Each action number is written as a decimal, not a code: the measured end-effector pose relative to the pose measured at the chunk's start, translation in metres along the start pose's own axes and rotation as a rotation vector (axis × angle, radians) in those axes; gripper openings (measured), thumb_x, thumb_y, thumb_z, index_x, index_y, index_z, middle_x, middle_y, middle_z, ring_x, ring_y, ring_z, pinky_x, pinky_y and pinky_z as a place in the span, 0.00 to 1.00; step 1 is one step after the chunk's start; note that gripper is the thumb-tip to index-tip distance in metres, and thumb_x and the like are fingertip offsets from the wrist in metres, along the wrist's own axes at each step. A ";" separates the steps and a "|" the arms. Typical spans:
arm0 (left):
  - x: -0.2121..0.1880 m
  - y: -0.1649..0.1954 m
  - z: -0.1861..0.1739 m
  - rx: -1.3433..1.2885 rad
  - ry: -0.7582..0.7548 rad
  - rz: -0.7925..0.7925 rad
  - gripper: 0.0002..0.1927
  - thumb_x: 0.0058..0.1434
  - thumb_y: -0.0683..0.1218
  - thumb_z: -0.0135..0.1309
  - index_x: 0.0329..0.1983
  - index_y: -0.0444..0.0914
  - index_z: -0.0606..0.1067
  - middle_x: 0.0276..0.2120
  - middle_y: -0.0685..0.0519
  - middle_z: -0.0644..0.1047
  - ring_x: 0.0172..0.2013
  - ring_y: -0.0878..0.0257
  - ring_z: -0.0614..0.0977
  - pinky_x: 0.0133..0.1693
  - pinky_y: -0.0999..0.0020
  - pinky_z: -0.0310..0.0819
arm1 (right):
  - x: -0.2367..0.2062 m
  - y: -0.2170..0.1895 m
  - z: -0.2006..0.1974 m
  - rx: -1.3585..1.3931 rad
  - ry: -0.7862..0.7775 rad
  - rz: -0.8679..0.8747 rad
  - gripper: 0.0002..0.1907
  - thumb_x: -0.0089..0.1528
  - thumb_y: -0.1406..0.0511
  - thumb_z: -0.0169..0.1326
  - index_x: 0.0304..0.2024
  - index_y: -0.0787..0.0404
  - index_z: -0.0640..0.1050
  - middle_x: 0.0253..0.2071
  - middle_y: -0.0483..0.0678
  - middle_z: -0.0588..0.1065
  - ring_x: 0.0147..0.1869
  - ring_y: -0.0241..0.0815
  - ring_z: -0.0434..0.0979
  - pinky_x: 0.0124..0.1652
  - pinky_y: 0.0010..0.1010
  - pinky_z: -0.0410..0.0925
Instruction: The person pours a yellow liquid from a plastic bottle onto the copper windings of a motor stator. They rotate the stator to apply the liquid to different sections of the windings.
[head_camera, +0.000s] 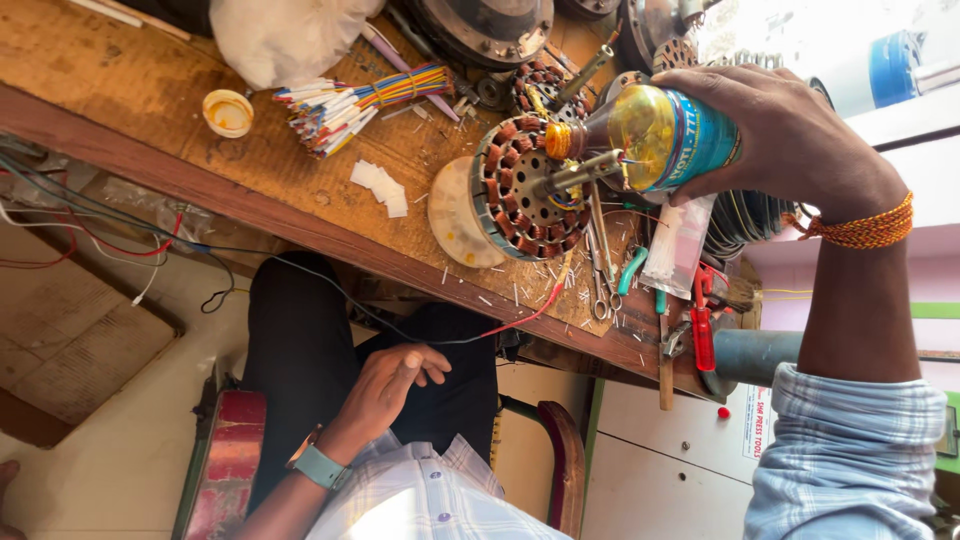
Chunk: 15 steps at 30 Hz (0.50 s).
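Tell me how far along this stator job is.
Done: the stator looks fully wound with copper coils. In hand: the right hand tips a bottle of yellowish liquid over the coils, while the left hand rests on the lap. Left: the housing parts lie apart on the bench.

Reaches the right arm forward, forearm bare past a rolled blue checked sleeve, a braided orange thread round the wrist. Wraps the right hand (790, 130) over a bottle (665, 135), fingers curled round its side, grip closed, holding it tipped on its side. Rests the left hand (385, 385) on the thigh, fingers loose and half curled, grip empty, a pale green watch strap on the wrist, elbow bent close to the body.
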<state>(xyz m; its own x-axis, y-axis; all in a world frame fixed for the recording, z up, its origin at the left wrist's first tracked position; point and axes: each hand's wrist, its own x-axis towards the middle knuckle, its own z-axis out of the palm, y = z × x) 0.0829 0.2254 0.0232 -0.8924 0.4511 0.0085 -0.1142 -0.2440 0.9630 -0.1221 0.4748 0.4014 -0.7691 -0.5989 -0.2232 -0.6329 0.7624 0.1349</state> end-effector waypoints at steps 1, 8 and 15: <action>0.000 -0.001 -0.001 -0.009 0.003 0.005 0.43 0.70 0.70 0.27 0.40 0.32 0.82 0.30 0.47 0.83 0.33 0.58 0.84 0.38 0.64 0.79 | 0.003 -0.002 0.000 -0.018 -0.021 0.008 0.52 0.40 0.56 0.74 0.67 0.58 0.72 0.56 0.57 0.77 0.58 0.59 0.77 0.57 0.48 0.68; -0.001 -0.004 0.002 0.030 -0.016 -0.034 0.44 0.69 0.71 0.25 0.39 0.33 0.82 0.30 0.47 0.83 0.31 0.59 0.83 0.36 0.65 0.79 | 0.011 -0.002 -0.002 0.072 -0.054 0.017 0.51 0.42 0.56 0.73 0.68 0.58 0.71 0.58 0.58 0.76 0.59 0.58 0.77 0.58 0.46 0.69; 0.002 -0.008 0.007 0.053 -0.024 -0.072 0.47 0.67 0.73 0.23 0.39 0.34 0.83 0.29 0.47 0.84 0.30 0.59 0.83 0.35 0.65 0.79 | -0.002 0.004 -0.004 0.123 -0.171 0.179 0.51 0.39 0.58 0.73 0.66 0.56 0.73 0.53 0.55 0.78 0.54 0.52 0.80 0.54 0.42 0.72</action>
<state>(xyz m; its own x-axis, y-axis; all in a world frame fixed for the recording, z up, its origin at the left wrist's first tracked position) 0.0853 0.2339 0.0177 -0.8720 0.4862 -0.0559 -0.1543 -0.1647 0.9742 -0.1239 0.4778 0.4063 -0.8349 -0.4096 -0.3676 -0.4643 0.8828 0.0710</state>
